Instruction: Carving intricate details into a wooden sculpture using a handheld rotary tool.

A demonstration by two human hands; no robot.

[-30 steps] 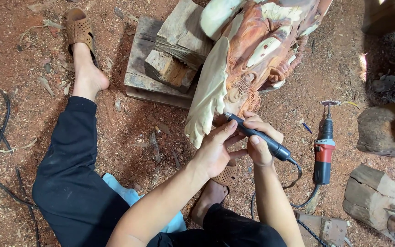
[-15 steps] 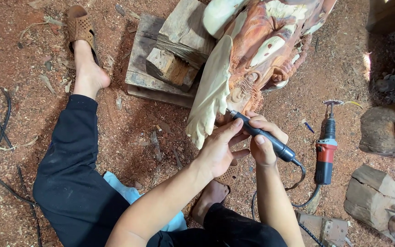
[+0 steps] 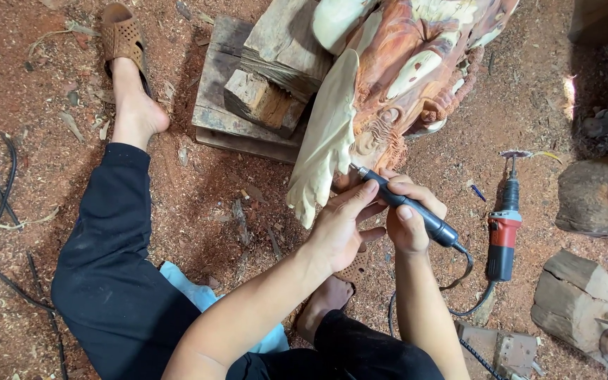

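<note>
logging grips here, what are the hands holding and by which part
Both hold one black rotary tool: the right hand wraps the middle of its barrel, the left hand steadies the front near the tip, against the carving.

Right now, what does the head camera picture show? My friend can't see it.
Both hands hold a dark pen-shaped rotary tool against a pale and reddish wood carving: the right hand grips it, the left hand steadies its front. The person sits on a sawdust-covered floor, with a red and black power tool lying nearby.
</note>
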